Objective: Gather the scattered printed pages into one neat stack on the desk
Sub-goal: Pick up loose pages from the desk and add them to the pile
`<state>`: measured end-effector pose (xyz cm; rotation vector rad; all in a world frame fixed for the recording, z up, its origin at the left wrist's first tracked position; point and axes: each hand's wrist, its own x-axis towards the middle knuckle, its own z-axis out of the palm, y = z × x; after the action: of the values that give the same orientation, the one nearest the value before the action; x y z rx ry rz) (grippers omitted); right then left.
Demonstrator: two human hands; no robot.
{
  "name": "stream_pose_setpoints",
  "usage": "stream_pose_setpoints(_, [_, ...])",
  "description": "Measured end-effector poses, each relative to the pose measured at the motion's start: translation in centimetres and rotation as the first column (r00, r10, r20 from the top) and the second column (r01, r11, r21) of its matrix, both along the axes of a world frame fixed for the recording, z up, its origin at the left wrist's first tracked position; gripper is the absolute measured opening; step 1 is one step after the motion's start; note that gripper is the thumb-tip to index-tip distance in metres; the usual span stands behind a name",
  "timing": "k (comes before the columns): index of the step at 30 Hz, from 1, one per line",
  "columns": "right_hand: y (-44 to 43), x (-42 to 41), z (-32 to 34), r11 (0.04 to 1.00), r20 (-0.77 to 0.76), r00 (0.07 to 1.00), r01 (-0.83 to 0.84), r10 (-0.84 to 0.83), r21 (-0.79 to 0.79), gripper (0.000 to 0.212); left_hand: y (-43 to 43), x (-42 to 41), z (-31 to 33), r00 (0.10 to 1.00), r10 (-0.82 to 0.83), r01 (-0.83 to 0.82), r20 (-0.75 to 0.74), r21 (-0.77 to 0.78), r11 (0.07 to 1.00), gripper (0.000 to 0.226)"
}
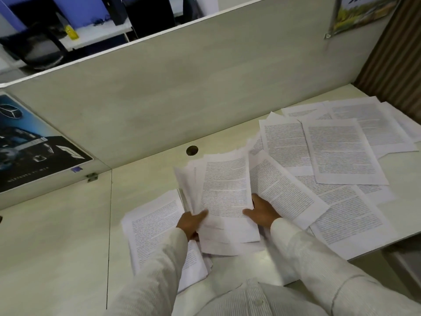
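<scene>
Left hand (192, 222) grips a bundle of pages (225, 190) at its lower left corner, thumb across the top sheet, fingers hidden beneath. Right hand (262, 213) holds the bundle's lower right edge, thumb on the sheet, forefinger up along the side. The bundle is ragged, edges fanned, tilted up off the desk (57, 236) near its middle. Loose pages (341, 151) overlap across the desk's right end; another sheet (155, 224) lies flat under the left sleeve. All carry dense print, too small to read. Cable hole (192, 150) just behind the bundle. Poster (29, 142) on the left partition shows the Mercedes three-point star; its caption is illegible. A hanging picture (364, 12) top right, lettering cut off.
</scene>
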<state>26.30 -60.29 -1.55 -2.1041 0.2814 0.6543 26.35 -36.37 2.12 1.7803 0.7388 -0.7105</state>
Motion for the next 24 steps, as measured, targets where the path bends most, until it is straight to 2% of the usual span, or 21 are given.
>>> stream_pose_setpoints(2, [0.2, -0.1, 0.1, 0.997, -0.018, 0.998, 0.067, -0.067, 0.044, 0.045, -0.4, 0.0, -0.4, 0.997, -0.058, 0.051, 0.051, 0.130, 0.990, 0.046])
stream_pose_setpoints(4, [0.2, -0.1, 0.0, 0.984, -0.019, 0.986, 0.169, -0.168, 0.056, 0.043, -0.2, 0.3, -0.1, 0.991, -0.073, 0.050, 0.115, 0.187, 0.981, 0.043])
stream_pose_setpoints(7, [0.1, 0.4, -0.3, 0.964, -0.027, 0.964, 0.264, -0.263, 0.033, 0.047, 2.1, 0.9, 1.1, 0.979, -0.047, 0.013, 0.200, 0.167, 0.986, 0.039])
stream_pose_setpoints(9, [-0.1, 0.6, -0.6, 0.965, -0.038, 0.965, 0.261, -0.260, 0.021, 0.043, 4.6, 1.0, 2.1, 0.971, -0.019, -0.014, 0.240, 0.136, 0.991, 0.037])
stream_pose_setpoints(13, [0.8, 0.4, 1.0, 0.972, -0.047, 0.974, 0.226, -0.223, 0.067, 0.051, 9.5, 0.5, 4.1, 0.955, 0.016, -0.035, 0.297, 0.058, 0.998, 0.039])
stream_pose_setpoints(14, [1.4, 0.3, 2.2, 0.969, -0.056, 0.975, 0.221, -0.216, 0.108, 0.049, 10.4, 0.2, 4.7, 0.950, 0.010, -0.024, 0.312, 0.043, 0.999, 0.039])
stream_pose_setpoints(16, [2.8, 0.3, 4.2, 0.914, -0.128, 0.966, 0.254, -0.224, 0.316, 0.057, 11.9, -0.5, 6.2, 0.949, -0.024, 0.028, 0.314, -0.008, 1.000, 0.039])
stream_pose_setpoints(19, [4.8, 0.4, 7.4, 0.699, -0.188, 0.965, 0.260, -0.180, 0.666, 0.047, 13.1, -1.8, 8.2, 0.963, -0.112, 0.157, 0.245, -0.174, 0.972, 0.046])
stream_pose_setpoints(21, [6.1, 0.8, 8.5, 0.599, -0.167, 0.967, 0.249, -0.191, 0.761, 0.040, 13.2, -2.5, 9.4, 0.962, -0.167, 0.224, 0.217, -0.271, 0.936, 0.046])
stream_pose_setpoints(24, [7.6, 1.3, 9.4, 0.578, -0.110, 0.975, 0.202, -0.191, 0.791, 0.043, 13.0, -2.6, 10.0, 0.966, -0.068, 0.164, 0.248, -0.393, 0.905, 0.035])
